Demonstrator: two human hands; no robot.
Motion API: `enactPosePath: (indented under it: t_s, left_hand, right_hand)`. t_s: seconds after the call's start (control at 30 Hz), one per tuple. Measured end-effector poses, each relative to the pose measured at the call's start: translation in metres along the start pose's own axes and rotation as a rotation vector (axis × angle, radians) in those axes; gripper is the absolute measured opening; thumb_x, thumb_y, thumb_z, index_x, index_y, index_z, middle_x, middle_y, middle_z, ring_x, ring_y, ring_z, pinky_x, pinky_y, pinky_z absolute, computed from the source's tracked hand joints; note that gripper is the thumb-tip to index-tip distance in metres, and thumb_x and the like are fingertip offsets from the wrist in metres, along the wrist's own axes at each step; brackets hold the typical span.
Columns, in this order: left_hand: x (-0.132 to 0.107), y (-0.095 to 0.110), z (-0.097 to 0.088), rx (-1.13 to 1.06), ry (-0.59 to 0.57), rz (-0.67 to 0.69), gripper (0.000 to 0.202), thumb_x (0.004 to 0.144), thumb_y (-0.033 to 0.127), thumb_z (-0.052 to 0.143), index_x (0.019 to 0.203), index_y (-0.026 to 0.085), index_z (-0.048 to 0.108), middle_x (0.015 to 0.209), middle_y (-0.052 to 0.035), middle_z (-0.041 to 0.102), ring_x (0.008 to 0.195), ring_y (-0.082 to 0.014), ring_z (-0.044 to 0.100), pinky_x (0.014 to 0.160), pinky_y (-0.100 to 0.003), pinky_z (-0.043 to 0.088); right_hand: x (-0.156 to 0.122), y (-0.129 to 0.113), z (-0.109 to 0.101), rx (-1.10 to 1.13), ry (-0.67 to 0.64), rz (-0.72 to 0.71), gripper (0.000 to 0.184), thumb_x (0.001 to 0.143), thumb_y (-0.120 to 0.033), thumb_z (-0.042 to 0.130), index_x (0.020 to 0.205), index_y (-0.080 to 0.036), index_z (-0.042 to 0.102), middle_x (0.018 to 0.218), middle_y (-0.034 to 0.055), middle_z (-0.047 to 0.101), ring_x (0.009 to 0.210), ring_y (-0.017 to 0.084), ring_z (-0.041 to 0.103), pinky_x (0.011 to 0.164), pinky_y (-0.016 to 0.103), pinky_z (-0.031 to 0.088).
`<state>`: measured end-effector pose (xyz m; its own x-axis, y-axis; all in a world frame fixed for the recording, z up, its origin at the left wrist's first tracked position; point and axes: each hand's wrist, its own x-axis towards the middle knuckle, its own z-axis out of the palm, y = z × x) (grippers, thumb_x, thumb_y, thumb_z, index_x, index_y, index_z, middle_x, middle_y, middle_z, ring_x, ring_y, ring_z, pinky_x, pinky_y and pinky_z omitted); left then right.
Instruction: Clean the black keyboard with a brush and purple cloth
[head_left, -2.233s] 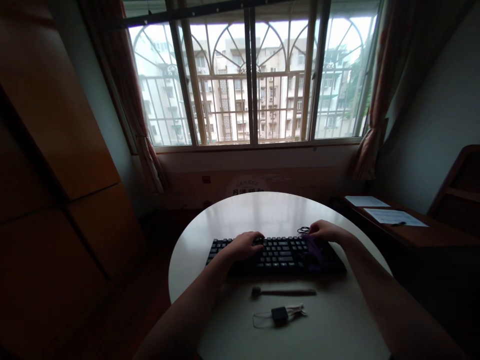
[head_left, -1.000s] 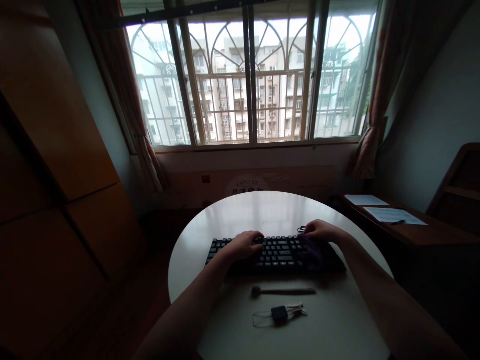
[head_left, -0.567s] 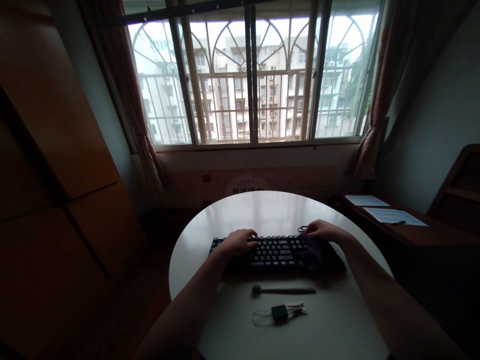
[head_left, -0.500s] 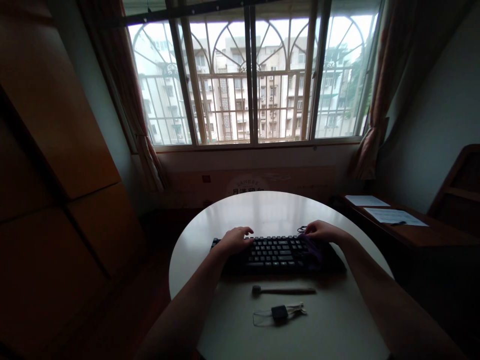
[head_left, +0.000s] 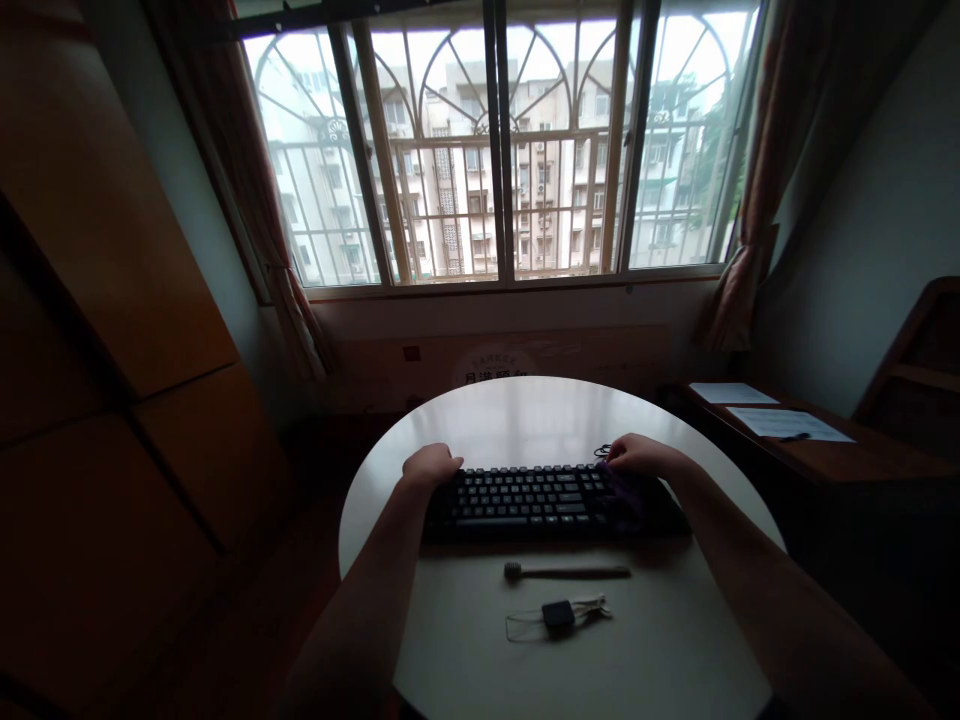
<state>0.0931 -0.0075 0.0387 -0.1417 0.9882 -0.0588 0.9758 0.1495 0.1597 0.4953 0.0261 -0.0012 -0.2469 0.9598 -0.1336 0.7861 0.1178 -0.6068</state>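
A black keyboard (head_left: 510, 497) lies across the middle of the round white table. My left hand (head_left: 432, 464) is closed at its far left corner, thumb along the edge; the fingers' undersides are hidden. Over the keys at the right end, my right hand (head_left: 645, 455) pinches a dark purple cloth (head_left: 624, 500), which hangs down onto the keyboard. A brush (head_left: 566, 572) with a toothbrush-like head lies in front of the keyboard. Closer to me is a wire keycap puller (head_left: 557, 614) with a black body.
A coiled black cable (head_left: 603, 451) sits behind the keyboard by my right hand. The table's rim (head_left: 360, 500) curves round on the left. To the right, a brown wooden surface (head_left: 885, 465) bears paper sheets (head_left: 791, 424) and a pen. A barred window is ahead.
My left hand has moved left from above the keys to the keyboard's left end, and its fingers have closed. My right hand stays with the cloth. The view has tilted slightly.
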Motion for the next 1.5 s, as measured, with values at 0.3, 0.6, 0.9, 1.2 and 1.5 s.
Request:
enactPosePath:
  t_s: [0.3, 0.6, 0.9, 1.2, 1.5]
  left_hand:
    - [0.008, 0.008, 0.018, -0.083, -0.032, 0.207, 0.036, 0.082, 0.043, 0.048, 0.083, 0.017, 0.073, 0.087, -0.0093, 0.072, 0.08, -0.0224, 0.064, 0.064, -0.027, 0.043]
    - [0.011, 0.018, 0.031, -0.173, -0.002, 0.323, 0.027, 0.078, 0.036, 0.056, 0.09, 0.019, 0.074, 0.092, -0.0059, 0.073, 0.085, -0.0204, 0.065, 0.066, -0.025, 0.043]
    - [0.008, 0.019, 0.031, -0.259, 0.012, 0.359, 0.022, 0.077, 0.029, 0.059, 0.09, 0.019, 0.073, 0.091, -0.0044, 0.073, 0.081, -0.0177, 0.066, 0.067, -0.023, 0.045]
    - [0.014, 0.015, 0.031, -0.283, 0.035, 0.295, 0.032, 0.084, 0.04, 0.051, 0.088, 0.017, 0.073, 0.089, -0.0066, 0.072, 0.085, -0.0212, 0.064, 0.07, -0.025, 0.044]
    - [0.026, 0.004, 0.041, -0.343, 0.114, 0.167, 0.024, 0.081, 0.035, 0.056, 0.089, 0.019, 0.073, 0.093, -0.0054, 0.072, 0.088, -0.02, 0.064, 0.071, -0.025, 0.044]
  right_hand:
    - [-0.01, 0.03, -0.027, -0.004, -0.01, 0.124, 0.018, 0.063, -0.028, 0.07, 0.074, -0.015, 0.077, 0.073, 0.0068, 0.073, 0.069, 0.019, 0.066, 0.06, 0.023, 0.048]
    - [-0.014, 0.047, -0.038, -0.031, 0.155, 0.184, 0.008, 0.061, -0.02, 0.069, 0.066, -0.016, 0.073, 0.066, 0.006, 0.069, 0.062, 0.019, 0.064, 0.056, 0.025, 0.046]
    - [-0.011, 0.005, -0.025, -0.095, 0.513, -0.158, 0.014, 0.076, -0.029, 0.056, 0.083, -0.019, 0.064, 0.079, 0.0025, 0.069, 0.071, 0.016, 0.062, 0.064, 0.024, 0.043]
    - [-0.026, -0.038, -0.004, -0.019, 0.535, -0.335, 0.014, 0.076, -0.023, 0.052, 0.087, -0.02, 0.06, 0.082, 0.0025, 0.066, 0.08, 0.018, 0.061, 0.076, 0.027, 0.045]
    - [-0.021, -0.104, 0.045, 0.1, 0.139, -0.776, 0.018, 0.075, -0.016, 0.052, 0.087, -0.017, 0.066, 0.08, 0.0012, 0.068, 0.073, 0.014, 0.061, 0.069, 0.024, 0.046]
